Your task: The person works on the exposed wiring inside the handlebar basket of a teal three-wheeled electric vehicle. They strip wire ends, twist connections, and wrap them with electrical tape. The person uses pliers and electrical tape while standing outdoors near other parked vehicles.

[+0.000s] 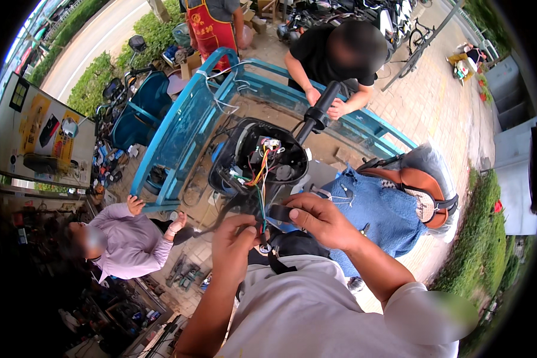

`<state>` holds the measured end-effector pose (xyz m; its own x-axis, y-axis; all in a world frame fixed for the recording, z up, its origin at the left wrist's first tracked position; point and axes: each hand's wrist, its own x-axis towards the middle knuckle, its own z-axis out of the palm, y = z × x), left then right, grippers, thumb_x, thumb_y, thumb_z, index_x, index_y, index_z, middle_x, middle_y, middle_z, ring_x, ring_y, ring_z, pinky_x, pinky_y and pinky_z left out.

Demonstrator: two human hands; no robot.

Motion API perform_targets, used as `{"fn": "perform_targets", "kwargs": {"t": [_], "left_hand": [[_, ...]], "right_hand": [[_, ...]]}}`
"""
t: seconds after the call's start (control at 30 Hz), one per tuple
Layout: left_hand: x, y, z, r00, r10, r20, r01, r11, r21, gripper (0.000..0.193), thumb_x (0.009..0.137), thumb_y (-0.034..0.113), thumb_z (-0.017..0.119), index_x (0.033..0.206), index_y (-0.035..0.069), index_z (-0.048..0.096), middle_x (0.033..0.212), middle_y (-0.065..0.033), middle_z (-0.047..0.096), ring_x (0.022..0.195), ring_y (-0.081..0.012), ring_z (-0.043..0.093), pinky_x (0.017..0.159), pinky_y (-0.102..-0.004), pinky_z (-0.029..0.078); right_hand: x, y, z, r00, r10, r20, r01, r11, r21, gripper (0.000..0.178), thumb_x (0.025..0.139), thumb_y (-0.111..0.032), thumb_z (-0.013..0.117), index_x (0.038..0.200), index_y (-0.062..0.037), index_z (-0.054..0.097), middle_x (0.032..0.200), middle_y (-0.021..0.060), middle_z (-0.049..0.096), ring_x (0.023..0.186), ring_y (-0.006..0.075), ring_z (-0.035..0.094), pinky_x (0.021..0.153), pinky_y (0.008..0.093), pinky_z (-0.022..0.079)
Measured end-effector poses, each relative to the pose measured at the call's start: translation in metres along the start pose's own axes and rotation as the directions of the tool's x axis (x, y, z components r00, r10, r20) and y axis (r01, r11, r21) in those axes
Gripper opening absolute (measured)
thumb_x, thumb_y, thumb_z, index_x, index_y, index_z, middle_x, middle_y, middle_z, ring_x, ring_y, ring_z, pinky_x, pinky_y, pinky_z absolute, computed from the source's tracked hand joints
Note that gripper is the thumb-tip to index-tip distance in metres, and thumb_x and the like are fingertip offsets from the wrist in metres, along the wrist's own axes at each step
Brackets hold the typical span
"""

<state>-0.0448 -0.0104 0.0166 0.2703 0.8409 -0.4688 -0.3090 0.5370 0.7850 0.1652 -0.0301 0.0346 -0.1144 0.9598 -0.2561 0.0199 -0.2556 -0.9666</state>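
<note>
In front of me is an opened black plastic housing [230,161], its inside showing connectors and loose coloured wires [259,173]. Several of these wires run down toward my body. My left hand [235,241] pinches their lower end between thumb and fingers; the exact grip point is partly hidden. Just right of the wires, my right hand [322,221] holds a roll of black tape [280,212] by its edge. A black handlebar grip [325,101] sticks up beyond the housing.
A blue metal frame [176,128] surrounds the far side. A person in black [340,59] stands beyond it; another in a pink shirt [134,241] touches its left end. A red apron [209,30] shows behind. A blue cloth [370,209] and brown seat [420,191] lie right.
</note>
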Motion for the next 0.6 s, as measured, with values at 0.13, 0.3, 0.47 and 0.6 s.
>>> {"fn": "perform_targets", "kwargs": {"t": [0.13,0.3,0.47,0.6], "left_hand": [[0.0002,0.004,0.0037,0.999,-0.045,0.0,0.045,0.999,-0.018,0.021,0.088,-0.002,0.056,0.109,-0.004,0.057,0.094,-0.0092,0.06,0.078,-0.0214,0.065,0.072,-0.0361,0.056],[0.0028,0.001,0.003,0.998,-0.065,0.011,0.065,0.998,0.013,0.025,0.088,0.001,0.058,0.111,-0.005,0.058,0.098,-0.0114,0.062,0.078,-0.0191,0.066,0.069,-0.0296,0.055],[0.0027,0.0032,0.0045,0.997,-0.072,-0.018,0.073,0.994,0.08,0.023,0.088,0.004,0.06,0.108,-0.007,0.06,0.094,-0.0122,0.065,0.076,-0.0172,0.066,0.065,-0.0258,0.053],[0.0044,0.0053,0.0064,0.997,-0.076,-0.029,0.079,0.985,0.153,0.021,0.088,0.004,0.059,0.105,-0.009,0.061,0.089,-0.0129,0.066,0.073,-0.0173,0.066,0.064,-0.0254,0.053]], "right_hand": [[0.0065,0.0007,0.0026,0.995,0.095,-0.006,-0.094,0.993,0.076,0.028,0.095,-0.022,0.059,0.104,0.0047,0.062,0.091,0.0052,0.062,0.082,0.0096,0.055,0.071,0.0247,0.045],[0.0066,0.0023,0.0042,0.996,0.088,0.023,-0.09,0.988,0.129,0.028,0.094,-0.022,0.061,0.104,0.0039,0.063,0.084,0.0025,0.061,0.077,0.0067,0.053,0.066,0.0237,0.045],[0.0069,-0.0005,0.0038,0.994,0.102,0.046,-0.105,0.992,0.068,0.027,0.093,-0.021,0.061,0.104,0.0036,0.064,0.085,0.0023,0.06,0.077,0.0067,0.053,0.065,0.0238,0.044],[0.0084,0.0003,0.0039,0.994,0.077,0.079,-0.084,0.992,0.093,0.027,0.093,-0.02,0.062,0.106,0.0037,0.063,0.086,0.0029,0.061,0.077,0.007,0.053,0.065,0.0243,0.045]]}}
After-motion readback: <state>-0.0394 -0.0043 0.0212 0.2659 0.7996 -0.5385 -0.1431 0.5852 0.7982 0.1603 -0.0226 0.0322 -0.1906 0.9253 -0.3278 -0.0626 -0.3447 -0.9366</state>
